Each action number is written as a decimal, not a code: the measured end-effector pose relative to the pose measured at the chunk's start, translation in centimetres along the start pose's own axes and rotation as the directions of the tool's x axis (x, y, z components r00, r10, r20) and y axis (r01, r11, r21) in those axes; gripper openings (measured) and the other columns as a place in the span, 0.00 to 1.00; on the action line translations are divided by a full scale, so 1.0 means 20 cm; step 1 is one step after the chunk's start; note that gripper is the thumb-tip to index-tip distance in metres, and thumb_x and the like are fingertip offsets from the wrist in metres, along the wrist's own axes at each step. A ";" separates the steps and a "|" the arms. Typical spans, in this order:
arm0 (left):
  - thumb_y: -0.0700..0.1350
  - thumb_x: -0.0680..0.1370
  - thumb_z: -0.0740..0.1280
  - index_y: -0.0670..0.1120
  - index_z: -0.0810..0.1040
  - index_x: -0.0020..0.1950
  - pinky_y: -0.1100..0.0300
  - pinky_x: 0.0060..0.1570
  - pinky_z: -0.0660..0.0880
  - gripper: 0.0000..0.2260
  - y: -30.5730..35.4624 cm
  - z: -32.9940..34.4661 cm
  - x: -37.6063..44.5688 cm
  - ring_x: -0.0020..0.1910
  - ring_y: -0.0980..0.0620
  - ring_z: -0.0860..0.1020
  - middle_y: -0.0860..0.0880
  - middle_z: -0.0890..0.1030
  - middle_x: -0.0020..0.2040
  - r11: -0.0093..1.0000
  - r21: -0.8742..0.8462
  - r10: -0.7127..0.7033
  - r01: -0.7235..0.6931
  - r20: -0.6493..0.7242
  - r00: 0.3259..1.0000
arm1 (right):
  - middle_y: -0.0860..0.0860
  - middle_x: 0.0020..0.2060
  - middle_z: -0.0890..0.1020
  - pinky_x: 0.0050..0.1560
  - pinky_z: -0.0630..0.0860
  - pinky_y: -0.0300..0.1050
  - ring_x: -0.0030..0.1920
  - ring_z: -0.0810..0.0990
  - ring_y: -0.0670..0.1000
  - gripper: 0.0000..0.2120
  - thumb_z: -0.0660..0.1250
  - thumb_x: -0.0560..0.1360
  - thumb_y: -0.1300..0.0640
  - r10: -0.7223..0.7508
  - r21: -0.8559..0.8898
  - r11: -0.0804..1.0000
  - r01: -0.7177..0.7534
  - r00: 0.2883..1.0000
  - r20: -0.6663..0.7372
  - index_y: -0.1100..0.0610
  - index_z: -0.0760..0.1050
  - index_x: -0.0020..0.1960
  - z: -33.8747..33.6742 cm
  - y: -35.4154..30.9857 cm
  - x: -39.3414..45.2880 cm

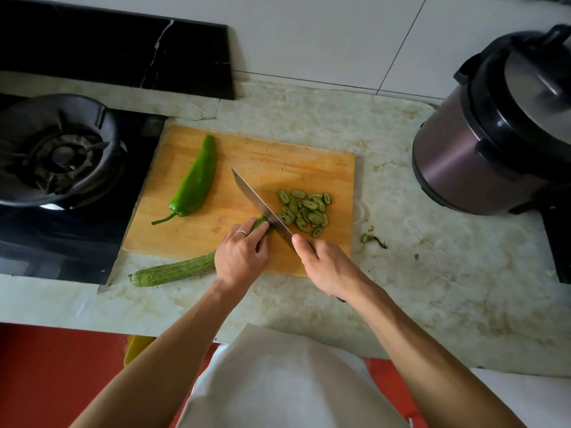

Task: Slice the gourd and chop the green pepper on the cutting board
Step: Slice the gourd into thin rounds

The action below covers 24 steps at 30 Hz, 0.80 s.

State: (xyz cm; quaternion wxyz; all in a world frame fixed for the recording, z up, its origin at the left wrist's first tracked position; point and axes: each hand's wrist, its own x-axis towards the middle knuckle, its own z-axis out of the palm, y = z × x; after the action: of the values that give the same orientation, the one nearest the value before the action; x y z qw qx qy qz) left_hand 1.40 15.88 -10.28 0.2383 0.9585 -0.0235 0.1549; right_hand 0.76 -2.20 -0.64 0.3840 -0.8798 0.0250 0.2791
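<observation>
— Where is the gourd (173, 271) right now?

— It lies slantwise across the near edge of the wooden cutting board (191, 239). Its uncut end sticks out over the desk (401, 273) toward the stove side, and its cut end sits on the board under the knife.

— And the hands?

— The left hand (241, 257) has its fingers curled over the gourd just behind the cut end, pinning it to the board; there is a ring (241, 232) on one finger. The right hand (324, 267) is wrapped around the handle of the knife (262, 208), thumb up against the base of the blade.

— How does the blade stand?

— It runs diagonally, tip pointing away and to the left, its edge down on the gourd's cut end right beside the left fingertips.

— Anything sliced already?

— Yes, a heap of gourd slices (304, 213) lies on the board just right of the blade, thin green-rimmed ovals overlapping one another.

— The green pepper (194, 183)?

— Whole, stem on, lying on the left part of the board, well apart from the knife, stem toward the person.

— What else is around?

— A gas burner (61, 156) to the left of the board, a dark pressure cooker (482, 156) at the right, and a small green scrap (369, 238) on the desk just off the board's right edge.
</observation>
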 end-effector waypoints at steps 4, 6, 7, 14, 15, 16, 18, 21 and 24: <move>0.42 0.73 0.70 0.48 0.86 0.54 0.56 0.31 0.78 0.11 0.01 0.00 0.00 0.47 0.45 0.81 0.52 0.84 0.54 1.000 0.003 0.002 -0.002 -0.013 1.000 | 0.49 0.32 0.75 0.35 0.67 0.43 0.32 0.73 0.48 0.25 0.50 0.82 0.36 -0.012 -0.029 1.000 0.012 1.000 0.010 0.52 0.69 0.37 -0.01 -0.01 0.02; 0.41 0.72 0.71 0.48 0.86 0.53 0.56 0.31 0.78 0.11 0.02 -0.01 0.00 0.47 0.45 0.81 0.51 0.84 0.54 1.000 0.008 0.005 -0.005 -0.018 1.000 | 0.50 0.31 0.75 0.34 0.67 0.44 0.31 0.73 0.49 0.26 0.50 0.82 0.37 -0.012 -0.029 0.999 0.013 1.000 0.016 0.53 0.70 0.37 0.00 -0.03 0.05; 0.40 0.72 0.71 0.48 0.86 0.52 0.56 0.31 0.77 0.11 0.02 -0.01 0.00 0.46 0.45 0.81 0.51 0.84 0.53 1.000 0.009 0.006 -0.006 -0.017 1.000 | 0.50 0.31 0.75 0.35 0.68 0.44 0.31 0.73 0.49 0.25 0.51 0.82 0.37 -0.016 -0.023 1.000 0.016 1.000 0.016 0.53 0.70 0.37 0.01 -0.03 0.07; 0.40 0.70 0.73 0.49 0.86 0.51 0.57 0.31 0.77 0.11 0.03 -0.03 0.02 0.46 0.46 0.82 0.52 0.85 0.51 1.000 -0.017 -0.026 0.026 -0.004 1.000 | 0.49 0.27 0.72 0.31 0.65 0.43 0.28 0.70 0.47 0.24 0.50 0.83 0.39 -0.026 0.015 1.000 0.026 1.000 0.008 0.52 0.68 0.35 0.04 -0.02 0.09; 0.39 0.70 0.74 0.49 0.86 0.51 0.57 0.31 0.77 0.11 0.03 -0.03 0.02 0.46 0.46 0.81 0.52 0.85 0.51 0.999 -0.021 -0.035 0.035 -0.001 0.999 | 0.48 0.27 0.72 0.29 0.65 0.43 0.27 0.70 0.47 0.24 0.50 0.83 0.39 -0.019 0.027 0.999 0.019 1.000 0.005 0.53 0.68 0.36 0.05 -0.01 0.09; 0.39 0.70 0.75 0.49 0.86 0.51 0.57 0.31 0.77 0.12 0.03 -0.03 0.02 0.46 0.46 0.81 0.52 0.85 0.51 0.999 -0.025 -0.044 0.044 0.001 0.999 | 0.48 0.28 0.71 0.28 0.64 0.42 0.27 0.69 0.46 0.24 0.50 0.82 0.38 -0.010 0.040 0.999 0.010 1.000 0.002 0.53 0.68 0.37 0.05 0.01 0.08; 0.38 0.69 0.76 0.48 0.86 0.52 0.56 0.31 0.78 0.13 0.03 -0.03 0.02 0.46 0.46 0.82 0.52 0.85 0.51 0.998 -0.043 -0.052 0.052 0.000 0.999 | 0.47 0.28 0.72 0.27 0.62 0.40 0.25 0.69 0.43 0.23 0.50 0.83 0.38 -0.007 0.058 0.998 0.007 1.000 -0.010 0.52 0.70 0.38 0.04 0.02 0.07; 0.38 0.70 0.76 0.47 0.86 0.52 0.56 0.32 0.78 0.12 0.03 -0.03 0.02 0.47 0.45 0.82 0.51 0.85 0.52 0.996 -0.059 -0.062 0.062 0.003 0.998 | 0.46 0.25 0.70 0.26 0.61 0.36 0.21 0.69 0.41 0.23 0.50 0.83 0.39 -0.018 0.087 0.996 0.021 0.999 -0.034 0.52 0.70 0.38 0.02 0.02 0.05; 0.40 0.72 0.75 0.47 0.86 0.53 0.55 0.34 0.79 0.11 0.03 -0.04 0.01 0.48 0.45 0.83 0.49 0.85 0.53 0.994 -0.079 -0.071 0.071 0.007 0.997 | 0.46 0.26 0.71 0.25 0.61 0.35 0.22 0.70 0.41 0.22 0.51 0.83 0.39 -0.034 0.085 0.996 0.039 0.997 -0.067 0.51 0.70 0.38 -0.01 0.01 0.04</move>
State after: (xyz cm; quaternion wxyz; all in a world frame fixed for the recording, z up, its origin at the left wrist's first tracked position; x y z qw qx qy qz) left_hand 1.30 15.68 -9.35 0.2813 0.9489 0.0041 0.1430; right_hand 1.55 -2.24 -1.10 0.4257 -0.8713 0.0335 0.2418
